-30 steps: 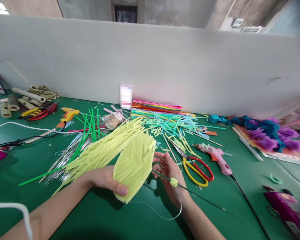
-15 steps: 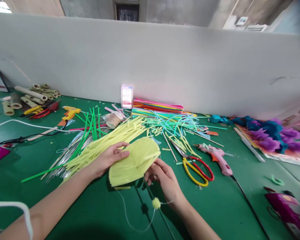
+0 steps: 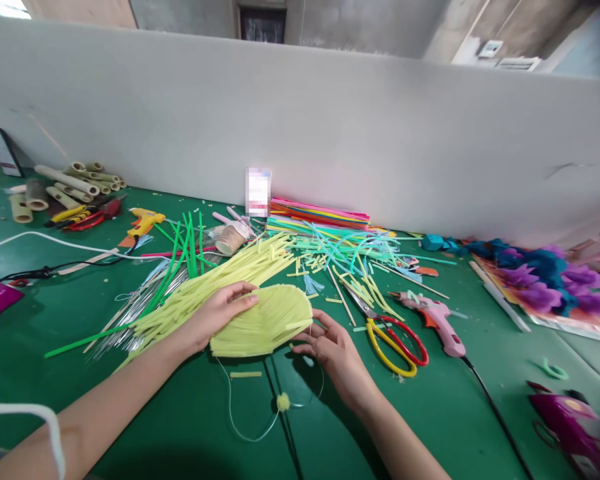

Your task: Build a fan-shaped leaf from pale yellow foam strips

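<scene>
My left hand [image 3: 225, 315] grips a pale yellow, fan-shaped pad [image 3: 263, 323] made of fuzzy pipe-cleaner strips, thumb on top at its left side. My right hand [image 3: 327, 347] is at the pad's right edge, its fingers loosely bent and apart; contact with the edge cannot be told. Below the pad hangs a thin clear cord [image 3: 245, 433] in a loop, with a small yellow fuzzy ball [image 3: 283, 401] on it. Behind my left hand lies a bundle of yellow pipe cleaners [image 3: 215, 283]. A short yellow strip [image 3: 246, 375] rests on the green table [image 3: 190, 413].
To the right lie red-and-yellow-handled scissors [image 3: 400, 347] and a pink glue gun [image 3: 443, 320] with a black cable. A yellow glue gun [image 3: 145, 220], pliers [image 3: 87, 215] and bamboo tubes [image 3: 75, 183] are at the left. Purple and blue fuzzy flowers [image 3: 545, 280] sit far right.
The pad has tipped flatter and shifted slightly left and down. The fuzzy ball has swung left. My right hand's fingers have spread from their tighter curl near the cord.
</scene>
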Demonstrator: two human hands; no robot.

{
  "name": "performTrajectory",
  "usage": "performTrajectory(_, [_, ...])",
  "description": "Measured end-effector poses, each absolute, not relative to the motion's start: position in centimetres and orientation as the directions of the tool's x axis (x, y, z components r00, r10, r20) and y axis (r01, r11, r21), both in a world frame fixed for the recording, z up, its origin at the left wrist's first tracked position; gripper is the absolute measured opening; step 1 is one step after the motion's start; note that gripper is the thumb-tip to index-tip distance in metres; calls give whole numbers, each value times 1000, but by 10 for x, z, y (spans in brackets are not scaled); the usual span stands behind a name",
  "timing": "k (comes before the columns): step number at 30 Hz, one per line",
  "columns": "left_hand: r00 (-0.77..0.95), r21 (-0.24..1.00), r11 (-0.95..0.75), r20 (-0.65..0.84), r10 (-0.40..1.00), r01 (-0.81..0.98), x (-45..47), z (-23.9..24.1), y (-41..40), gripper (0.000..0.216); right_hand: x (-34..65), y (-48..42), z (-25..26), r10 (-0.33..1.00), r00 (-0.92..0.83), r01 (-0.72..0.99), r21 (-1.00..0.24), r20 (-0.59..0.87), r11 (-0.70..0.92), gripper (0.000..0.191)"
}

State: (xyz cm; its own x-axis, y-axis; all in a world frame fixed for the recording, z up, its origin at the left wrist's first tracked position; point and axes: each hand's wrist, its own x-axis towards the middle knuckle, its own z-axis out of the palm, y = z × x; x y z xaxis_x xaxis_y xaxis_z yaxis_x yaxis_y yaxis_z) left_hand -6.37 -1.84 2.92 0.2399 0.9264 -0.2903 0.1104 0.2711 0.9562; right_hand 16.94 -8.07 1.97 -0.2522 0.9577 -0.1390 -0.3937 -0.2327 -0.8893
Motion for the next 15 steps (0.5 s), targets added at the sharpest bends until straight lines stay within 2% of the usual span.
performTrajectory(7, [310, 970, 200, -233, 922, 136, -67, 20, -18, 32, 167, -85, 20, 919, -368, -295, -920, -141, -259, 56])
performTrajectory(15, [386, 969, 230, -245, 890, 84, -64, 25, -19, 36, 158, -85, 12, 919, -367, -259, -934, -142, -248, 51])
